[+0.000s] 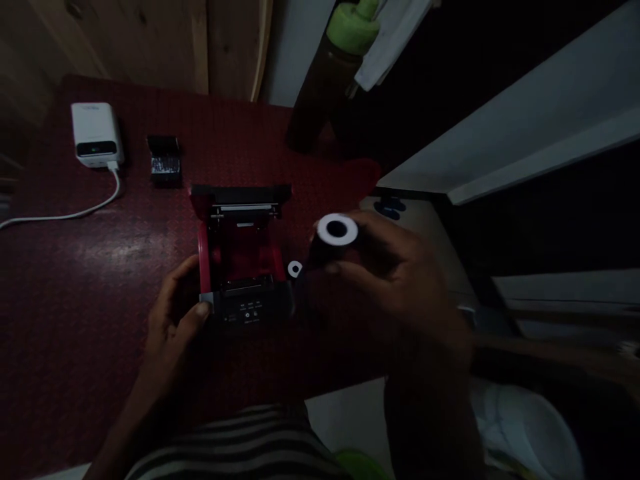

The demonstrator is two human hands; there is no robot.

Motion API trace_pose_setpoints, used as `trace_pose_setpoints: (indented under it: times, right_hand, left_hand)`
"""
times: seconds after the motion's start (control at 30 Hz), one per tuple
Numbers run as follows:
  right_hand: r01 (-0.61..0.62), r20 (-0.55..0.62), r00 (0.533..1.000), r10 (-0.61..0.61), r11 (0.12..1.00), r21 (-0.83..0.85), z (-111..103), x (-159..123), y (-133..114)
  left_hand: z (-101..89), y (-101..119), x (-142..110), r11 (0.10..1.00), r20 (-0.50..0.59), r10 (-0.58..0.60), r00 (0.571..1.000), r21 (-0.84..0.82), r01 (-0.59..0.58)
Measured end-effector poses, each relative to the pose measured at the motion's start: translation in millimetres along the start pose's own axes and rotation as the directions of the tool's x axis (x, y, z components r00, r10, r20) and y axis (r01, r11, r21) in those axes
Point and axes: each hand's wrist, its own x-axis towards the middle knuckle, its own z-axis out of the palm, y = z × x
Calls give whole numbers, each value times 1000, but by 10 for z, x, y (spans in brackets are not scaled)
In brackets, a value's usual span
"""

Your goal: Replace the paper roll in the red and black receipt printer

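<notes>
A small red and black receipt printer [247, 310] sits on the table with its lid [240, 195] raised, and its red paper bay looks bare. My left hand [175, 307] grips the printer's left side, thumb on the front corner and fingers around the side. To the right of the printer and above the table, my right hand [400, 267] holds a paper roll [337, 230] between thumb and fingers. The roll's white end and dark core hole face up; its outside looks dark. A second, smaller white roll end [295, 269] shows beside the printer's right edge.
The dark red table [100, 320] also bears a white power bank [96, 137] with a cable, a small dark roll with a shiny strip [165, 163], and a tall bottle with a green cap [353, 30] at the back. The table's right edge drops to the floor.
</notes>
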Motion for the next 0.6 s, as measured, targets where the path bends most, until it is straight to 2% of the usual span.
trace_pose_setpoints:
  times: [0.07,0.13,0.2,0.27,0.33,0.43,0.6]
  right_hand:
    - [109,134,986,-98,991,-83,95,39,-144]
    - [209,250,955,-158,959,-193,290,109,-220]
    - [270,343,927,-149,901,-339,525,191,-263]
    - [292,401,913,-80,814,-502,729,274,-304]
    - [289,434,901,9,732,-617,863,346,-353]
    - [269,452,886,105,677,-685,943,419,-415]
    - [265,419,903,95,646,-716,1008,493,-403]
  left_hand:
    - [8,12,-3,1000,12,-1,1000,-8,1]
    - [12,19,-9,1000,27,8,1000,-25,-7]
    - [12,19,-14,999,41,13,999,-44,-11]
    - [10,11,-15,998,44,6,999,-60,-4]
    - [7,0,-14,998,39,-6,999,-59,8]
    - [3,-3,-16,998,31,-23,999,-50,25]
    - [2,12,-33,996,45,-47,998,-69,50]
